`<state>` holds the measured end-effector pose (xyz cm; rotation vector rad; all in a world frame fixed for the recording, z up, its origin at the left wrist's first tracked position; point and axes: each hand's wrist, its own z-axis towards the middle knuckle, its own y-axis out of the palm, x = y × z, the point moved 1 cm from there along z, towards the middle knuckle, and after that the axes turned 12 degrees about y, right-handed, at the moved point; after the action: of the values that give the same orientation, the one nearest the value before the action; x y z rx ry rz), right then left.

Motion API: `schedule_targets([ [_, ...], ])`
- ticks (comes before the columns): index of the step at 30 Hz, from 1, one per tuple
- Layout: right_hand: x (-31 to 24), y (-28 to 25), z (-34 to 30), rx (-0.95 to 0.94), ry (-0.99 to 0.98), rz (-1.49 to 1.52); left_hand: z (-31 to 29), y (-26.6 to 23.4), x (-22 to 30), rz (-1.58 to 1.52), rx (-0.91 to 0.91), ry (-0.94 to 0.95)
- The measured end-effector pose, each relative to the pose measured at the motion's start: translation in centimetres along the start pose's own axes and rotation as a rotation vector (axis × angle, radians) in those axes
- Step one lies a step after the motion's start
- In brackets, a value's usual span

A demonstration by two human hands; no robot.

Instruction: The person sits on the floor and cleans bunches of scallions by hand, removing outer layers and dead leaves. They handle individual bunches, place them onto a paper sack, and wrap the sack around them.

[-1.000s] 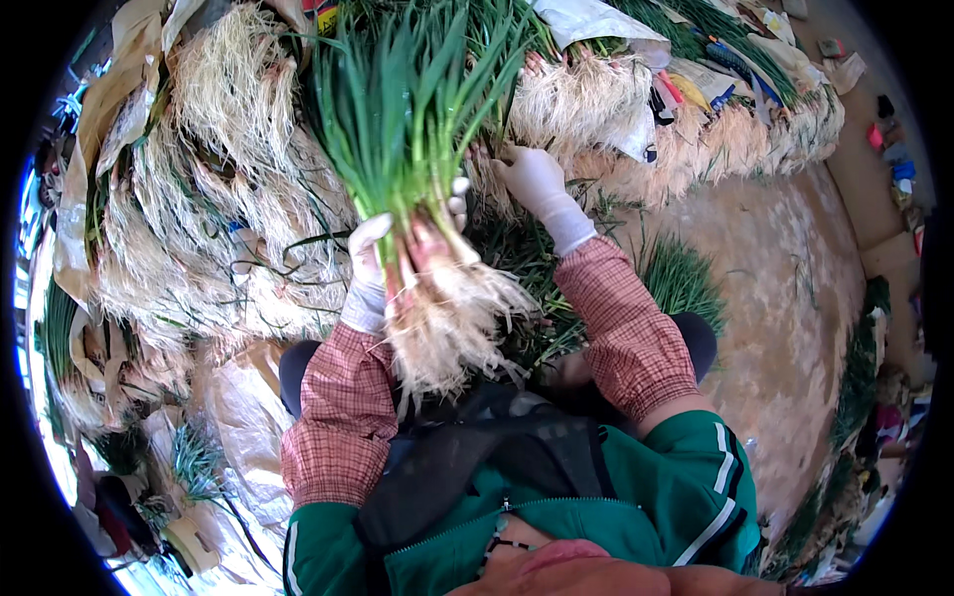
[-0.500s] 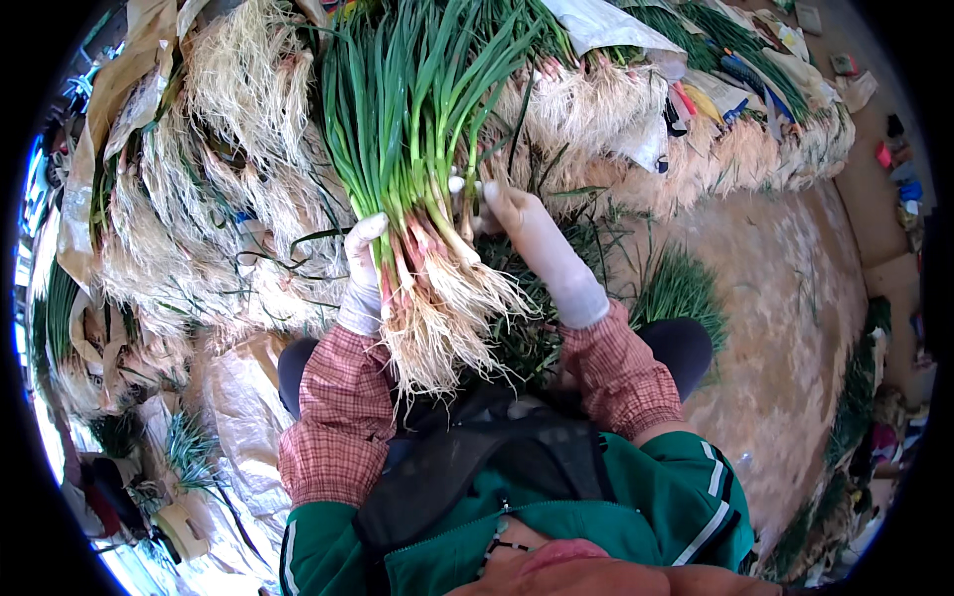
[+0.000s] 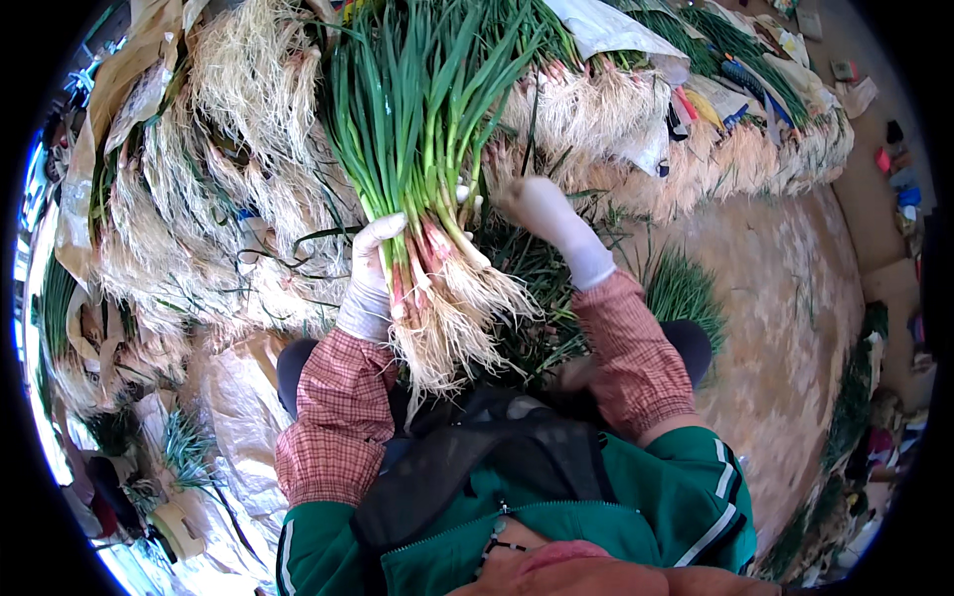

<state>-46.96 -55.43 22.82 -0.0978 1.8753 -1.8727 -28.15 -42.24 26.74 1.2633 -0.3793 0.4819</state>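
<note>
A thick bunch of green garlic, with long flat leaves, pinkish stems and pale roots, is held in front of me. My left hand, in a white glove, is wrapped round its stems on the left, thumb across the front. White fingertips show at the bunch's right edge, so the left fingers reach behind it. Just right of the bunch and apart from it is my right hand, also gloved. Its fingers are curled in and slightly blurred; what they hold, if anything, is hidden.
Heaps of garlic with long dry roots lie left and ahead; another row is partly under a white sheet. Cut green leaves lie right of my knee. Plastic sheeting covers ground at lower left.
My right hand has drawn away from the bunch to the right, its fingers curling in. The left hand keeps its hold, and the bunch has shifted only slightly.
</note>
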Motion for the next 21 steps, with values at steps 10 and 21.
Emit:
schedule_targets([
  [10, -3.0, -4.0, 2.0, 0.246, -0.220, 0.213, 0.2, 0.6, -0.2, -0.119, 0.043, -0.038],
  [21, -6.8, -2.8, 2.8, 0.085, 0.002, 0.865, -0.2, 2.1, 0.4, -0.301, -0.007, 0.097],
])
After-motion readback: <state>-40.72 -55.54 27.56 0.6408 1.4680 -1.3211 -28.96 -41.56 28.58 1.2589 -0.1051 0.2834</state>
